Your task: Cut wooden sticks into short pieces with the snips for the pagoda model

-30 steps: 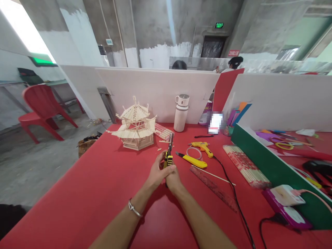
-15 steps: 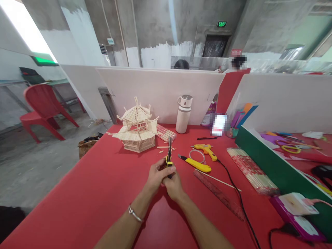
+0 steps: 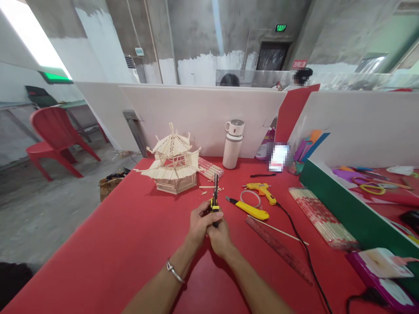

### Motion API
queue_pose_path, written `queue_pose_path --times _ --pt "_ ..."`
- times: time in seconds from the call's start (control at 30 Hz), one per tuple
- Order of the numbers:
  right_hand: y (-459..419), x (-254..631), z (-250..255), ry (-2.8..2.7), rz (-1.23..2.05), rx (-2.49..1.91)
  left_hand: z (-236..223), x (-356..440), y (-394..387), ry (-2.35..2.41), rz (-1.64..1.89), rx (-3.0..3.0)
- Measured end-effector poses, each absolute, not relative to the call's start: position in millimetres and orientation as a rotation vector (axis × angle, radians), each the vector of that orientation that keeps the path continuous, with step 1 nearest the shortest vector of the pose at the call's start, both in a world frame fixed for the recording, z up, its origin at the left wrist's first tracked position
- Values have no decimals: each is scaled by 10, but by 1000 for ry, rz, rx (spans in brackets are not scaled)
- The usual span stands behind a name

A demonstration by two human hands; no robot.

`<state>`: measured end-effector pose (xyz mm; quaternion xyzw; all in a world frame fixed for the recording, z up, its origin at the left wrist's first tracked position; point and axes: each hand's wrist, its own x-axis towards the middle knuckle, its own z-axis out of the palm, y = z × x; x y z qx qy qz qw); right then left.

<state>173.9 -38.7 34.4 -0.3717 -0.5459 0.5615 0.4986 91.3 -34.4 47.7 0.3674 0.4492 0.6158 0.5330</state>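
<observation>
My left hand (image 3: pixel 200 222) and my right hand (image 3: pixel 220 240) are closed together around a pair of pliers (image 3: pixel 215 198) with black-and-yellow handles. The slim dark jaws point up and away from me; most of the handles are hidden by my fingers. Beyond them, to the left, stands a pagoda model (image 3: pixel 173 165) built of pale wooden sticks. Small stick offcuts (image 3: pixel 204 192) lie just past the pliers. To the right is a yellow utility knife (image 3: pixel 252 210) with its tip toward the pliers, and behind it a yellow glue gun (image 3: pixel 262 190).
A red ruler (image 3: pixel 278 248), a thin stick (image 3: pixel 284 232) and the glue gun's black cord (image 3: pixel 303 244) lie at right. Bagged sticks (image 3: pixel 322 218) rest by a green divider (image 3: pixel 330 196). A white bottle (image 3: pixel 233 146) stands at the back before a white partition (image 3: pixel 183 115).
The view has shifted very slightly, so things on the right sit a little farther right. Both hands keep the same hold on the pliers.
</observation>
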Motion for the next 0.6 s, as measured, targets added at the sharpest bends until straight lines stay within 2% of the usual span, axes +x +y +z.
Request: queue_pose_path --times 0.23,0.33,0.43,0.5,0.6 --pt "-354 1757 314 -1297 1424 -871 465 901 -359 1130 1381 1042" --pt "-368 1788 313 -1329 1383 -943 555 798 -380 1246 1512 1203" --pt "-384 1809 308 -1356 1335 -1048 823 595 -337 1450 1660 1607" --pt "-387 1811 307 -1348 1345 -1055 1052 458 -260 1604 1528 2018" --pt "-378 1803 307 -1321 1364 -1061 1332 340 -114 1683 1081 2356"
